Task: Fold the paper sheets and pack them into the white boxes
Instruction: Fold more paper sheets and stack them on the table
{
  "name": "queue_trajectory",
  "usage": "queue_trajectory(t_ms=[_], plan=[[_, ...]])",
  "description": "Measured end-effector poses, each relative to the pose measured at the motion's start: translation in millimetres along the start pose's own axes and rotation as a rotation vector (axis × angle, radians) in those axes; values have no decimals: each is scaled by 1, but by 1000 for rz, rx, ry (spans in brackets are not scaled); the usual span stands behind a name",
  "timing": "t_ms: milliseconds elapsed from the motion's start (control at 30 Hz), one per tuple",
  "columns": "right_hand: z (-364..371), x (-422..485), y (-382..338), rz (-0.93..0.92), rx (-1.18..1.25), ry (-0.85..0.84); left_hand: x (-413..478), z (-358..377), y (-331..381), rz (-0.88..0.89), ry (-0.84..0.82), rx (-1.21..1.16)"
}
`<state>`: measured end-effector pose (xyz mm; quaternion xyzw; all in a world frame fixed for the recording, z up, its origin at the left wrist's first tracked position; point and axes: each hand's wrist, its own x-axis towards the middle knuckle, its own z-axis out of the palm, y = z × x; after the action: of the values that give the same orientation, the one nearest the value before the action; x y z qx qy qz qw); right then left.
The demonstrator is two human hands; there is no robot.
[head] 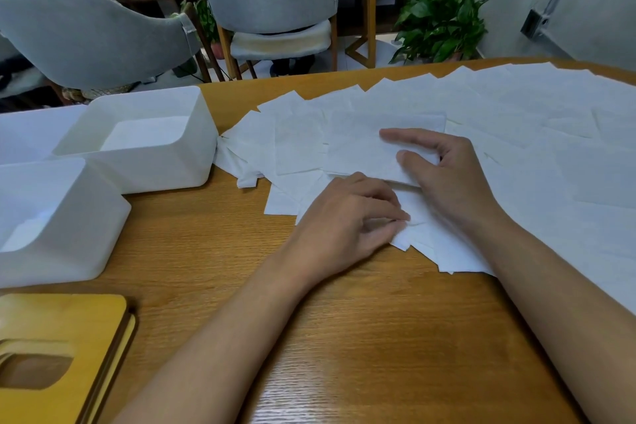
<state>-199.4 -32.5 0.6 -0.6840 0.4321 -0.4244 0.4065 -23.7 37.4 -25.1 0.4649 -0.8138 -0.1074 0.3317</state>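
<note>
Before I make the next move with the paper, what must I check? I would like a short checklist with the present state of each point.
1. Right hand is on the top sheet: ok, thumb and forefinger lie on it.
2. Left hand grips a lower sheet: cannot tell, its fingers curl on the paper.
3. Only one sheet is taken: cannot tell, the sheets overlap.
4. Far box is open: ok, with paper at the bottom.
5. Near box is open: ok.
6. Lids are off the boxes: ok, they lie beside the near box.
</note>
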Motion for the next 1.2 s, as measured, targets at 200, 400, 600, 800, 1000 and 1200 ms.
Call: queue_trajectory(t_ms=[200, 400, 600, 800, 1000, 1200], plan=[[-1, -1, -5, 0, 97, -5, -1, -11, 3, -71, 138, -85], [-1, -3, -12, 24, 204, 23, -3, -24, 4, -273, 404, -352], [-4, -4, -11, 10, 215, 25, 1, -42, 5, -487, 626, -625], [4, -11, -13, -82, 122, -75, 1, -42, 4, -498, 553, -595], [3, -7, -12, 100, 300, 113, 2, -42, 7, -474, 332, -640], [-3, -4, -13, 154, 239, 42, 0, -54, 2, -438, 418, -640]])
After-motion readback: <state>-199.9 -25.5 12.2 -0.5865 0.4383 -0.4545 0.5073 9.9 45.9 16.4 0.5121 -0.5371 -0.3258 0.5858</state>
